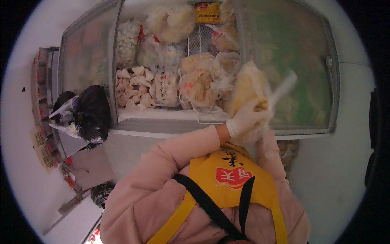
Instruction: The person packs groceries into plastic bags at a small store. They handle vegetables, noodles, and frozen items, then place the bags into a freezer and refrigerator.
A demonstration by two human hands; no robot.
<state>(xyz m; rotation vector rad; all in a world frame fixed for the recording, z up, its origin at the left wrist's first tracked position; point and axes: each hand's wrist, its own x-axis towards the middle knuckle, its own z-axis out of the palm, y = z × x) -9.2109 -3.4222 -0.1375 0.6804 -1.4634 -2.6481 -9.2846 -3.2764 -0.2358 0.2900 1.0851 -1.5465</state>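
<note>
My left hand [248, 117], in a whitish glove, is closed on a clear plastic bag [249, 82] of pale yellow food. The bag is over the right part of the open section of a chest freezer, and its loose plastic end sticks out to the right, blurred. My right sleeve reaches up to the underside of the bag; the right hand is hidden behind the plastic and the left hand. Left of the bag, inside the freezer, lie bags of tan food [198, 85], a bag of white pieces with writing [166, 88] and loose pale frozen pieces [137, 85].
Sliding glass lids cover the freezer's left [86, 55] and right [292, 67] parts. Its front rim [170, 128] runs just before me. A black plastic bag [93, 113] sits at the left front corner. Further bags and a yellow packet [207, 12] lie at the back around a wire divider [199, 39].
</note>
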